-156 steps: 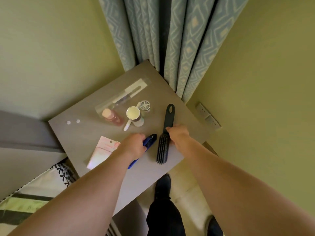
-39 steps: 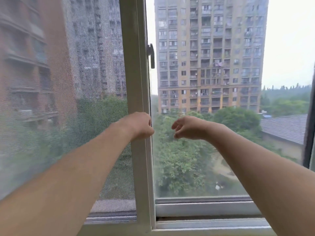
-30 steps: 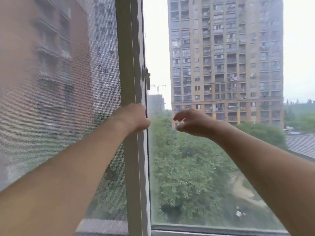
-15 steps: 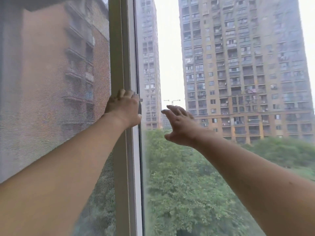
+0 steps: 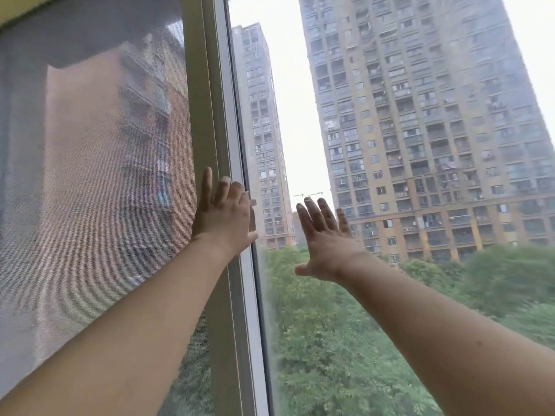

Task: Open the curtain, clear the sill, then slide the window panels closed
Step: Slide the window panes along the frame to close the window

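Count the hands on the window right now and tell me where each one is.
2. The left hand lies with straight fingers on the upright window frame beside the mesh screen. The right hand is spread open at the glass pane; contact cannot be told.

Nothing here is carried by a flat surface; the only bearer is the sliding window, standing upright. Its pale vertical frame post (image 5: 216, 115) runs from the top edge to the bottom, leaning slightly in this wide view. To the left of the post is a grey mesh screen panel (image 5: 105, 190), and to the right a clear glass pane (image 5: 330, 340). The left grip (image 5: 223, 217) lies flat on the post at mid-height, with its straight fingers (image 5: 207, 181) pointing up and the palm covering the post's width. The right grip (image 5: 326, 244) is spread wide in front of the glass pane, just right of the post; whether it touches the glass cannot be told.
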Tool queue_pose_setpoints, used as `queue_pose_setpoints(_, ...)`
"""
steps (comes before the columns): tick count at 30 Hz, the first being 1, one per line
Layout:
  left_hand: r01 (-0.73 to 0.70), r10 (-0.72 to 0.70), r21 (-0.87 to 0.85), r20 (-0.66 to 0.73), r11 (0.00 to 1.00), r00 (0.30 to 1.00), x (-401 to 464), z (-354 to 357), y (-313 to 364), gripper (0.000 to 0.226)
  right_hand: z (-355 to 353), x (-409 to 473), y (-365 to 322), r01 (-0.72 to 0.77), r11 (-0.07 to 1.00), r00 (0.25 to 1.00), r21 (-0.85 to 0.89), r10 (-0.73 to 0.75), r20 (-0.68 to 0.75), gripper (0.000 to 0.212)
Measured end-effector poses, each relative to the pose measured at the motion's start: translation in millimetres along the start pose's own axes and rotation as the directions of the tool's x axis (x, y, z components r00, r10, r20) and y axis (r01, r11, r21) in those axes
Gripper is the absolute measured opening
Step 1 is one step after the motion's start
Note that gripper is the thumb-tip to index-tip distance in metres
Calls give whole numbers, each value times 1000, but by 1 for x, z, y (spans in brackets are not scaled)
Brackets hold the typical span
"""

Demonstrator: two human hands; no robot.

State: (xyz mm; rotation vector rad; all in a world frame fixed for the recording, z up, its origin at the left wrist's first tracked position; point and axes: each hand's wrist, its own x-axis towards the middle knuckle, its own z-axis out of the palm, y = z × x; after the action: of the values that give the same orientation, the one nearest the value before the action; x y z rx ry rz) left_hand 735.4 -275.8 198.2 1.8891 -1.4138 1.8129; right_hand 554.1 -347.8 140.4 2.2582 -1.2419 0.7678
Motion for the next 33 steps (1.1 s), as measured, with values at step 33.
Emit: queue_pose_setpoints(33, -131, 87, -317, -147, 939, 985, 59, -77, 140, 75, -44, -55, 201, -116, 993, 930, 7, 111, -351, 112)
